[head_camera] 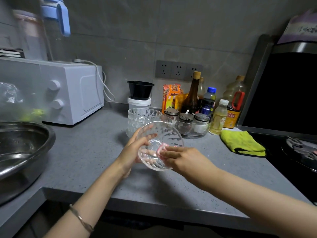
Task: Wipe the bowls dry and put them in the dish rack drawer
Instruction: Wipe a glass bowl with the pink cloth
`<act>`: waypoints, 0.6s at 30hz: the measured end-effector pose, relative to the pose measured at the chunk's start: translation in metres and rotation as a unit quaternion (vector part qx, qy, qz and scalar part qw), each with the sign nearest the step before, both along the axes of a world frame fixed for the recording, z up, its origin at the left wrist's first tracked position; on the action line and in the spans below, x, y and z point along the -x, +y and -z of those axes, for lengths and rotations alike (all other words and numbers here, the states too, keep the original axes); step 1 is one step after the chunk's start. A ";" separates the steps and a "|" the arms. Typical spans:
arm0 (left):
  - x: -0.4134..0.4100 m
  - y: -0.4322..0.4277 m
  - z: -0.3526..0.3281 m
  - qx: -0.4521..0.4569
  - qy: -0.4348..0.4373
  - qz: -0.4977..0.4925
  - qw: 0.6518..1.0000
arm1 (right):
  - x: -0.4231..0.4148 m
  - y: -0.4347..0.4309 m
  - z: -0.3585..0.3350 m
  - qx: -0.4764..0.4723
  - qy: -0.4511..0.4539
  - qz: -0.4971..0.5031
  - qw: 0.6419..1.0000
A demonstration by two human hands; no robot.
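A clear cut-glass bowl (169,134) is held tilted above the grey countertop (96,152). My left hand (132,152) grips it from behind, fingers showing through the glass. My right hand (181,159) pinches a small pink cloth (162,148) and presses it inside the bowl. Behind them a stack of similar glass bowls (144,116) stands on the counter. The dish rack drawer is not in view.
A large steel basin (22,148) sits at the left, a white microwave (72,93) behind it. Bottles and a glass tray of spice jars (188,124) line the back wall. A yellow-green towel (241,143) lies right, beside the black stove (298,152).
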State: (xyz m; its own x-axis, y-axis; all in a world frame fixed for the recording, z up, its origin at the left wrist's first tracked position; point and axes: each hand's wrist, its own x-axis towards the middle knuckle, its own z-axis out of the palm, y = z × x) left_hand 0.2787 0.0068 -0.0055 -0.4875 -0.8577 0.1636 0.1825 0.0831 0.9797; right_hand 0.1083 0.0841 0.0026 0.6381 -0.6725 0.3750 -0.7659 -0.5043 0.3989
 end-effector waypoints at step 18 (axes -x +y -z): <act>0.003 -0.003 0.008 0.010 0.074 -0.017 0.997 | 0.008 -0.007 0.007 0.101 0.075 -0.032 0.991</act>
